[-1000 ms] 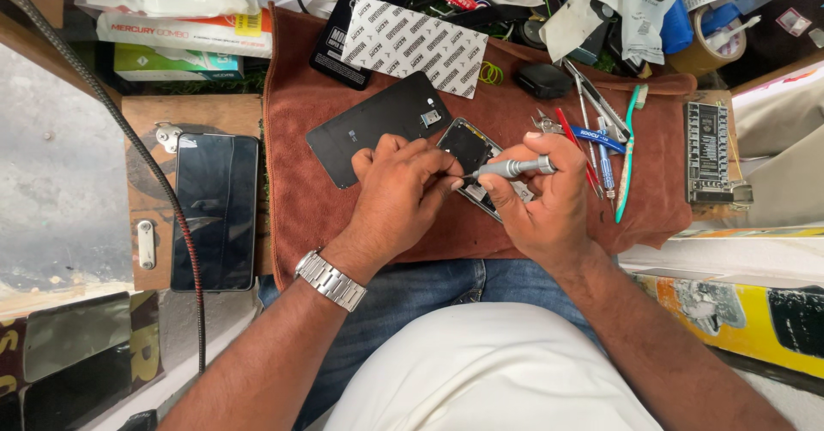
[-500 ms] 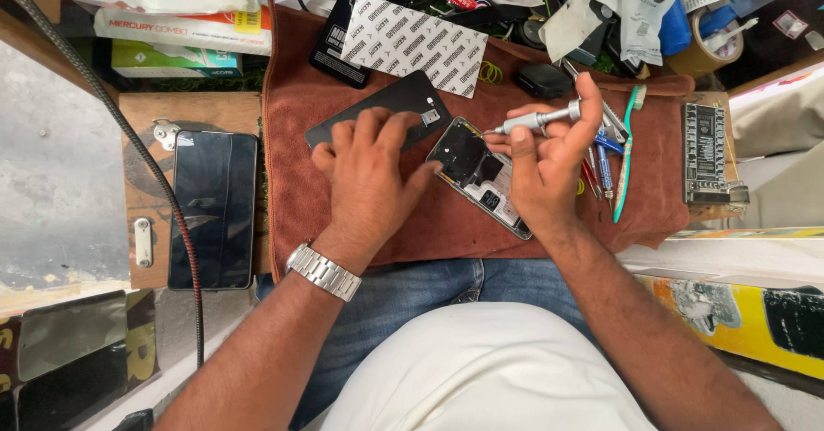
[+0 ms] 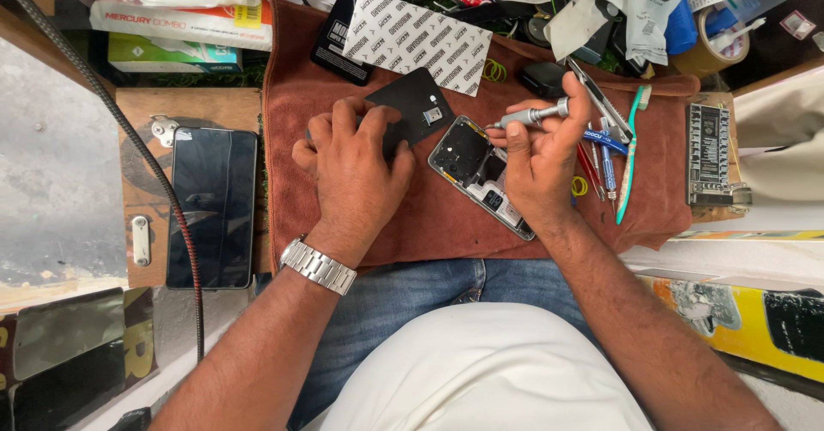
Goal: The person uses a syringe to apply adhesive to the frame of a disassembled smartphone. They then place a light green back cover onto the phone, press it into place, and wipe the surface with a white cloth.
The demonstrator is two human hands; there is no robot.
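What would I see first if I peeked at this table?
An opened phone with its insides showing lies mid-table on a reddish-brown cloth. The right hand holds a small grey screwdriver above it. The left hand rests on the black back cover beside it.

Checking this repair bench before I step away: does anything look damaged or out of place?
The phone lies opened on the brown cloth, insides exposed, its black back cover off under the left hand. The right hand holds a screwdriver.

My arms are bare. I wear a silver metal watch (image 3: 318, 266) on my left wrist, blue jeans (image 3: 412, 298) and a white shirt (image 3: 481, 371).
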